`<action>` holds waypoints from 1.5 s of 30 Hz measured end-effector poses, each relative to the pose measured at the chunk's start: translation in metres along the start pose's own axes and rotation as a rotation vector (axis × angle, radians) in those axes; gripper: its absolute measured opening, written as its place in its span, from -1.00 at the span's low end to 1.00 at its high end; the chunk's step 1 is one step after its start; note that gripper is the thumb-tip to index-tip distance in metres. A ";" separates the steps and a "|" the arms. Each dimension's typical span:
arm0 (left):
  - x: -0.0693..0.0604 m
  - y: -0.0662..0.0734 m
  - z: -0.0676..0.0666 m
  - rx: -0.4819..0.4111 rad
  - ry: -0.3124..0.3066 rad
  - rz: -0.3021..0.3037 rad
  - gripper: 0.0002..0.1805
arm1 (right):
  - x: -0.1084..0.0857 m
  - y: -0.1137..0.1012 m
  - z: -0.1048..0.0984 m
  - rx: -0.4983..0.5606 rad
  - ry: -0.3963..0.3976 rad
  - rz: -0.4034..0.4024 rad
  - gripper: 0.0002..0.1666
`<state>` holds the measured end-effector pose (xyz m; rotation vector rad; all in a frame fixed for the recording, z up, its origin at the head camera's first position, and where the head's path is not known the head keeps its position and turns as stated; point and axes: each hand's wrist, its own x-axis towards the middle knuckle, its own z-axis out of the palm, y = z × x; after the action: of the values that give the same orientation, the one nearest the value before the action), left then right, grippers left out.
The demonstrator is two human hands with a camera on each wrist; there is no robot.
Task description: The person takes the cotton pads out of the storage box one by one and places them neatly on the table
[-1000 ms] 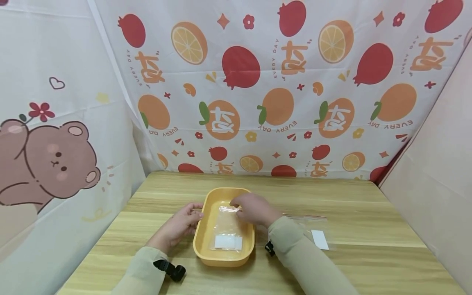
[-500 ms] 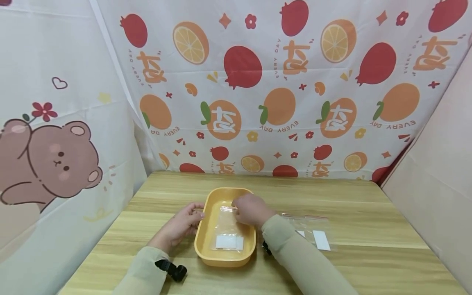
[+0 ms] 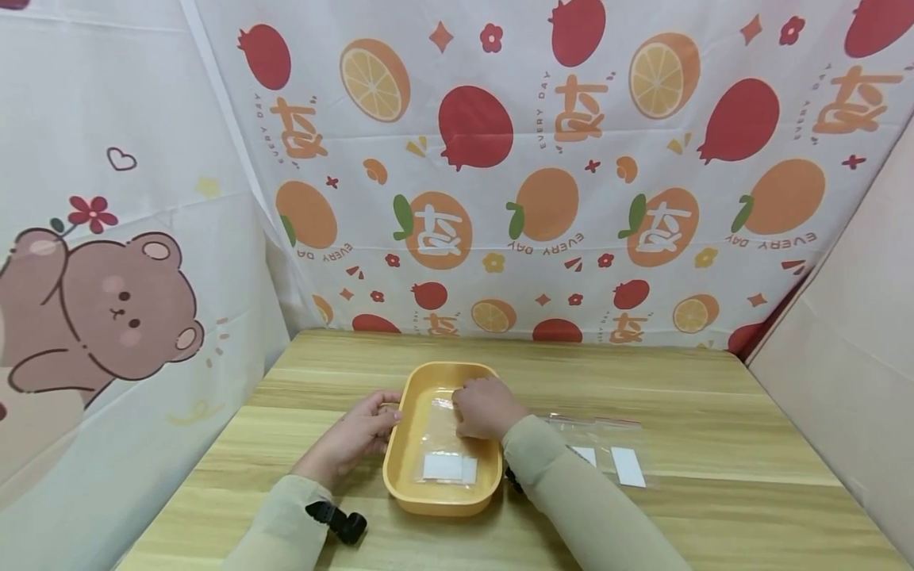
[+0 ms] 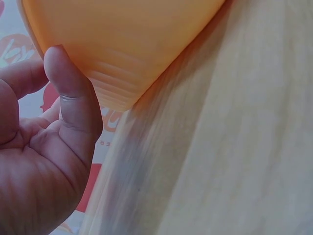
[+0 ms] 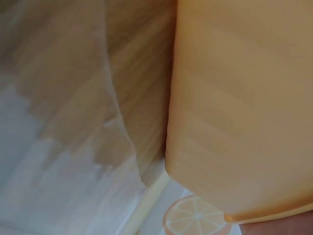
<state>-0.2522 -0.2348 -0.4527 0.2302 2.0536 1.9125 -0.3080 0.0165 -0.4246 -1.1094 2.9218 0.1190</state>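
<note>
A yellow plastic tray (image 3: 395, 476) sits on the table before me. Inside it lies a clear zip bag (image 3: 437, 432) with a white label (image 3: 444, 466) near its lower end. My left hand (image 3: 351, 438) grips the tray's left rim; in the left wrist view its thumb (image 4: 73, 93) is against the tray's outer wall. Reaching over the right side, my right hand (image 3: 489, 408) has curled fingers at the upper right of the bag and seems to pinch it; the fingertips are hidden. In the right wrist view the tray's wall (image 5: 239, 112) covers most of that hand.
To the right of the tray, clear zip bags (image 3: 603, 432) with white labels (image 3: 628, 466) lie flat on the wooden table (image 3: 714, 444), partly behind my right sleeve (image 3: 571, 484). A fruit-print curtain (image 3: 543, 262) hangs behind the table, with further cloth on both sides.
My right hand's fingers have curled in closer at the bag's upper part. My left hand stays at the tray's rim. The whole view shifts slightly.
</note>
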 end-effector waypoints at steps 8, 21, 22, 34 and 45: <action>0.003 -0.003 -0.002 0.007 0.002 0.006 -0.51 | 0.003 0.001 0.002 0.007 -0.010 0.025 -0.74; 0.003 -0.003 -0.001 -0.012 -0.006 0.005 -0.50 | 0.004 0.000 0.004 0.028 -0.016 0.043 -0.65; 0.003 -0.003 -0.002 -0.012 -0.006 0.005 -0.50 | 0.004 0.000 0.003 0.029 -0.013 0.042 -0.65; 0.002 -0.003 -0.002 -0.016 -0.005 0.009 -0.51 | 0.002 -0.001 0.003 0.089 0.005 0.028 -0.67; 0.003 -0.003 -0.002 -0.027 -0.002 -0.005 -0.52 | 0.001 0.002 0.005 0.174 0.044 -0.028 -0.76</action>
<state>-0.2557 -0.2357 -0.4562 0.2207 2.0241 1.9349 -0.3105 0.0181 -0.4297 -1.1383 2.8855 -0.1596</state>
